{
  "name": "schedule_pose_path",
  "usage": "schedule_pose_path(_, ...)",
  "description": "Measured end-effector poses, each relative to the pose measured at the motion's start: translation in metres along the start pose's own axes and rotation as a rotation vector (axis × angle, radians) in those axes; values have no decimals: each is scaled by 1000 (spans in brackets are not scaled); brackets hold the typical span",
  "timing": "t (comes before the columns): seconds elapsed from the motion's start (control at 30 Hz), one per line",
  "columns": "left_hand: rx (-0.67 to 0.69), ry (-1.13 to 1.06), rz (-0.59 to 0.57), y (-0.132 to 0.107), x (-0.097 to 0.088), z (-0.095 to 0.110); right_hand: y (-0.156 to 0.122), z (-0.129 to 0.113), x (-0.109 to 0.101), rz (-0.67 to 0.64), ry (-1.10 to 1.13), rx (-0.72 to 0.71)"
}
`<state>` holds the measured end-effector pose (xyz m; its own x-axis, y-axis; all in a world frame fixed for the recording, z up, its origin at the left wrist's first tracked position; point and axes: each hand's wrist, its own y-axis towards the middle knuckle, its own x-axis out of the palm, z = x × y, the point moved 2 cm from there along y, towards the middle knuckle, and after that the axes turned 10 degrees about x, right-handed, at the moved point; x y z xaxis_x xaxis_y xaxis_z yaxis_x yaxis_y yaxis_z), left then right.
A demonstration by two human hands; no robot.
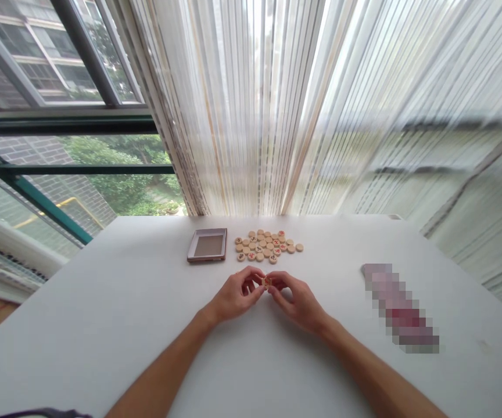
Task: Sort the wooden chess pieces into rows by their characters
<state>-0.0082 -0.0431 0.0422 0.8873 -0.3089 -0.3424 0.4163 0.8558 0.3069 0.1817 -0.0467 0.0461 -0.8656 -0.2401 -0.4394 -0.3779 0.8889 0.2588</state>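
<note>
Between the fingertips of both hands is a small round xiangqi piece, light wood with a red mark facing me. My left hand pinches it from the left, thumb and index finger closed on its edge. From the right, my right hand grips the same piece with thumb and fingertips. Just beyond my hands lies a loose cluster of xiangqi pieces; some show red or black characters, others are plain side up. An open shallow box with a brown inner base sits left of the cluster.
All of this is on a white table. A blurred-out pinkish long object lies on the right side. White string curtains hang behind the table's far edge, and a window with a green frame is at left.
</note>
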Motion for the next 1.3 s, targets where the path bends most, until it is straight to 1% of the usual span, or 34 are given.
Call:
schedule_pose_path(0.27, 10, 42, -6, 0, 1, 4, 0, 0, 0, -25, 27, 30)
schedule_pose_path(0.5, 21, 74, -12, -1, 2, 2, 1, 4, 3, -42, 38, 75)
schedule_pose_path(0.8, 41, 13, -53, -4, 6, -1, 0, 8, 2, -39, -19, 144)
schedule_pose_path(1.07, 37, 39, -70, -3, 5, 5, 0, 6, 1, -41, -36, 148)
schedule_pose_path(1.3, 40, 60, -76, -2, 3, 4, 0, 3, 0, -59, -31, 137)
